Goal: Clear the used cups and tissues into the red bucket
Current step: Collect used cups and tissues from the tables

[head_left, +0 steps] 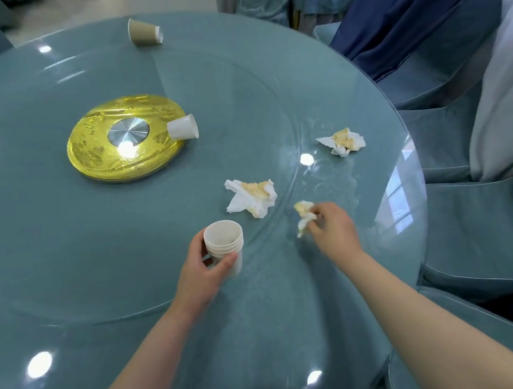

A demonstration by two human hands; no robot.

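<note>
Cups (224, 243), white paper ones nested into a short stack, stood upright with the open mouth up, the left hand (201, 276) wrapped round their sides just above the table (59, 255). The right hand (332, 226) pinched a small crumpled tissue (304, 217), white with a yellow-brown stain, at the glass. Two more stained, wrinkled tissues lay on the table: a larger one (251, 196) just beyond the cups and another (342, 142) farther right. A white cup (183, 127) lay on its side, mouth to the right, its base touching the edge of a shiny gold disc (95, 157) with a brushed metal centre. A brown ribbed cup (145, 32) lay tipped at the far edge, mouth to the right. The round table was glossy teal glass with a raised turntable ring. Teal cloth-covered chairs (484, 228) stood around it, with dark blue fabric (419, 0) draped at the right.
</note>
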